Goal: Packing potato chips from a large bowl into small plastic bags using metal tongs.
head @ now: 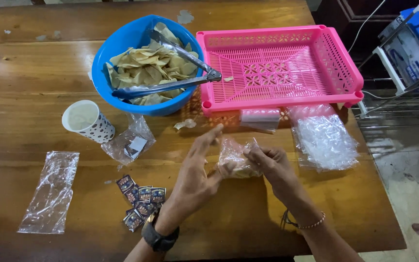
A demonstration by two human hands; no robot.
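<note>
Two hands, left [192,177] and right [270,165], clamped together on bag [236,157] of chips, near table edge. Step likely sealing bag top. Bowl [122,43], tongs [170,85] far left; tray [277,63] far right.

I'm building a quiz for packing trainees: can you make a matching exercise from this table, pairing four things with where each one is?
Things:
1. metal tongs
2. small clear plastic bag of chips
3. white paper cup with dark dots
4. pile of small dark square sachets

Places:
A. held between the left hand and right hand
B. lying on the wooden table beside the left wrist
C. resting across the round blue plastic bowl of chips
D. standing left of and below the bowl

Pairs: 1-C, 2-A, 3-D, 4-B
</note>
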